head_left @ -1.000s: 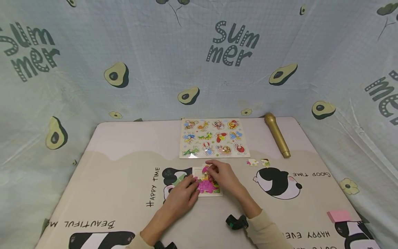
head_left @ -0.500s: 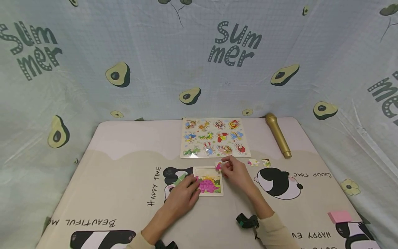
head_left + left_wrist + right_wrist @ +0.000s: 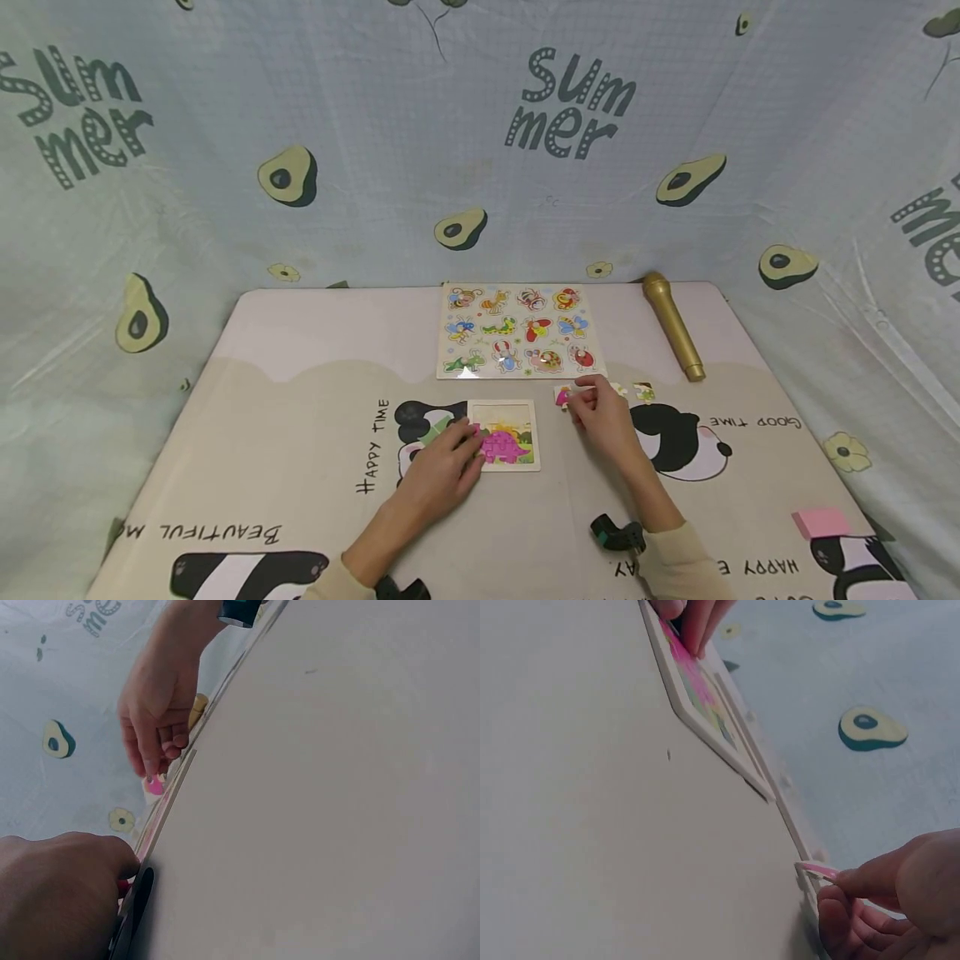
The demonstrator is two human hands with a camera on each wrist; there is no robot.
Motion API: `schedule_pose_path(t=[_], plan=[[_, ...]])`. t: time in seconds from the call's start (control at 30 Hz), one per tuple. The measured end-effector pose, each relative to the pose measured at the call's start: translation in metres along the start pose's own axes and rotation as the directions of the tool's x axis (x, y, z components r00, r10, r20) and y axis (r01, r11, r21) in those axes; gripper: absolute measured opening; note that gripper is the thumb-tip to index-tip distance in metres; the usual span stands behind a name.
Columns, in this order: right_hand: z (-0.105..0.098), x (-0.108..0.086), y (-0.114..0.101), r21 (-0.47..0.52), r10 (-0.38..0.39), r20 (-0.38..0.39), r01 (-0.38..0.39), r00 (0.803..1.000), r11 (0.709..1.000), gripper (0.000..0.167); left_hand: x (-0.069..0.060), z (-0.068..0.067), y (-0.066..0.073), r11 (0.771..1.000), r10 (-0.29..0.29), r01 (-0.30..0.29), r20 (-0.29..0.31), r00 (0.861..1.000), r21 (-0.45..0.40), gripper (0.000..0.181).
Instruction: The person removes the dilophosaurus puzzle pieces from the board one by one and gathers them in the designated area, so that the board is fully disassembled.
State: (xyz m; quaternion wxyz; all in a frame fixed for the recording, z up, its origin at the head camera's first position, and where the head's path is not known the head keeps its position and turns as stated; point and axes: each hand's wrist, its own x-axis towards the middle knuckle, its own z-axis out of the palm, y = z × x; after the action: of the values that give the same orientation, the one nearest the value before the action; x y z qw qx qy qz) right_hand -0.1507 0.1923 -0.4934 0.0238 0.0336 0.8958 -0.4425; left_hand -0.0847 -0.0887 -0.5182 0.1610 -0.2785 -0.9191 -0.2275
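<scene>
A small framed jigsaw puzzle (image 3: 506, 412) lies mid-table; a pink dinosaur fills its lower part, and its upper part shows bare backing. Fingers of my left hand (image 3: 438, 475) rest on the puzzle's left side, covering that edge. Right of the frame, my right hand (image 3: 606, 417) pinches a pink-and-white jigsaw piece (image 3: 562, 397) between thumb and fingers, just above or on the table. The right wrist view shows the same piece (image 3: 819, 871) held nearly flat at the fingertips. Beside that hand lie two loose pieces, one (image 3: 643, 391) in sight and another (image 3: 618, 389) partly hidden.
An insect picture board (image 3: 521, 331) lies behind the puzzle. A gold microphone-shaped object (image 3: 673, 325) lies at the back right, and a pink block (image 3: 821, 523) near the right edge. Printed fabric (image 3: 375, 150) encloses the table's back and sides.
My right hand has moved rightward from over the puzzle, carrying the pink-and-white piece out of the frame toward the loose pieces. My left hand has stayed on the puzzle.
</scene>
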Motion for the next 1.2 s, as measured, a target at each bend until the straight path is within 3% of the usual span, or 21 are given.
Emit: schedule_pose_path(t=[0.2,0.43,0.67,0.93,1.2], plan=[[-0.009,-0.001,0.007,-0.019,0.012,-0.060,-0.013,0.998,1.000,0.027,0.000,0.000,0.001,1.000,-0.009,0.009,0.014,1.000,0.001,0.033],[-0.011,-0.002,0.012,-0.133,-0.068,-0.149,0.048,0.987,0.990,0.021,-0.001,0.001,0.000,1.000,0.005,-0.005,0.003,1.000,0.003,0.032],[-0.012,-0.002,0.013,-0.136,-0.061,-0.197,0.034,0.979,0.990,0.021,-0.001,0.002,-0.001,1.000,0.000,0.000,0.000,1.000,0.007,0.033],[-0.010,-0.001,0.016,-0.160,-0.046,-0.214,0.011,0.976,0.987,0.023,-0.001,0.004,-0.002,1.000,0.018,-0.018,-0.015,1.000,0.013,0.032],[-0.009,-0.003,0.016,-0.223,-0.051,-0.154,0.015,0.987,0.975,0.024,-0.001,0.003,-0.002,1.000,0.011,-0.011,-0.004,1.000,0.005,0.032]])
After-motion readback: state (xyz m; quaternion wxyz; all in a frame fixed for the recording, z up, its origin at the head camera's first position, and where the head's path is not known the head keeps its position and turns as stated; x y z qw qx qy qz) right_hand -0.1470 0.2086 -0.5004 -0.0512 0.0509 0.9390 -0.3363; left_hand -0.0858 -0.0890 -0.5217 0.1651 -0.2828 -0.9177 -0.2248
